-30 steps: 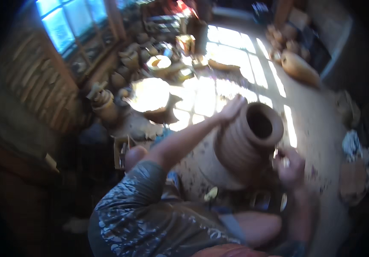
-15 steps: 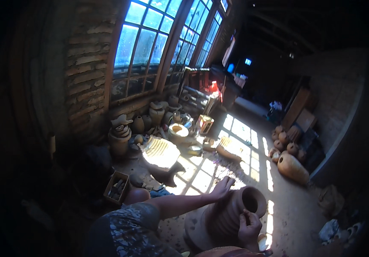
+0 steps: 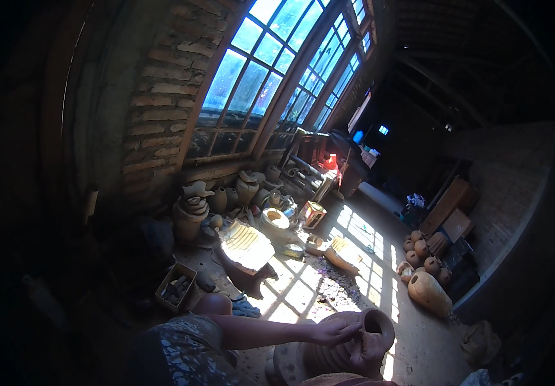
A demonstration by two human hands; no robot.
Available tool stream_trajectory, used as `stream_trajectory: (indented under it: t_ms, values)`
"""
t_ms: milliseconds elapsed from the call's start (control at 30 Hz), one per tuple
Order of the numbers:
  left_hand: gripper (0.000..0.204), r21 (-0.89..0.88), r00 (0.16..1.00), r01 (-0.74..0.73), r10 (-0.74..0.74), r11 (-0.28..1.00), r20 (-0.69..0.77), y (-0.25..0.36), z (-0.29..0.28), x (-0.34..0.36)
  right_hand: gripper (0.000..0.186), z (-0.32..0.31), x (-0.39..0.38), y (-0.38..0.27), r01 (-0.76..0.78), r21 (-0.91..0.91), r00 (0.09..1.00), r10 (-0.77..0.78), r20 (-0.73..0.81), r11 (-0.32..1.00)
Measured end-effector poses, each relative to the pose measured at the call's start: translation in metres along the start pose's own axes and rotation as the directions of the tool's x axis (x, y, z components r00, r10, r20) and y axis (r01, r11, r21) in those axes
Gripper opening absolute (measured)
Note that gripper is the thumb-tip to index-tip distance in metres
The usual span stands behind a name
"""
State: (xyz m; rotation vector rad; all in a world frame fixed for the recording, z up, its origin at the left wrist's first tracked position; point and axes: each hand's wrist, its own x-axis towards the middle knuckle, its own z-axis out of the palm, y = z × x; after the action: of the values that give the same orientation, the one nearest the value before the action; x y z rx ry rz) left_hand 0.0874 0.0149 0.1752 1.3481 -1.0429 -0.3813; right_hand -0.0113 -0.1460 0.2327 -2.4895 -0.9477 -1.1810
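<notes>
Head camera view: A person's left hand, fingers extended and not clenched, rests on the outer wall of a ribbed clay pot at the bottom of the frame, right of center. The right hand is against the pot beside its mouth; whether it is grasping anything cannot be told. Sunlight patterns the floor below tall paned windows. A box of dark pieces sits lower left; a large clay jar lies lower right.

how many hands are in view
2: the left hand on the ribbed pot, the right hand also on it, just farther right. No others show.
</notes>
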Motion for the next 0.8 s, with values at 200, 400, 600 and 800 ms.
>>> stream_trajectory:
  t_ms: [200, 400, 600, 800]
  values:
    - [0.041, -0.056, 0.939, -0.318, 0.307, 0.946, -0.154, 0.009, 0.011, 0.002, 0.013, 0.002, -0.007, -0.01, -0.312, 0.262, 0.943, 0.331, -0.033, 0.913]
    - [0.045, 0.031, 0.996, -0.088, 0.087, 0.996, 0.029, -0.04, -0.005, 0.002, 0.012, 0.0, -0.013, -0.014, -0.296, 0.219, 0.955, 0.283, 0.09, 0.93]
    - [0.058, -0.091, 0.974, 0.216, -0.207, 0.972, 0.094, 0.005, 0.006, -0.025, 0.015, 0.0, -0.028, -0.019, -0.039, 0.003, 0.999, 0.039, -0.008, 0.999]
    - [0.053, -0.217, 0.957, 0.288, -0.272, 0.933, 0.101, 0.001, 0.011, -0.028, 0.012, 0.013, -0.036, -0.028, -0.274, 0.115, 0.959, 0.28, -0.036, 0.955]
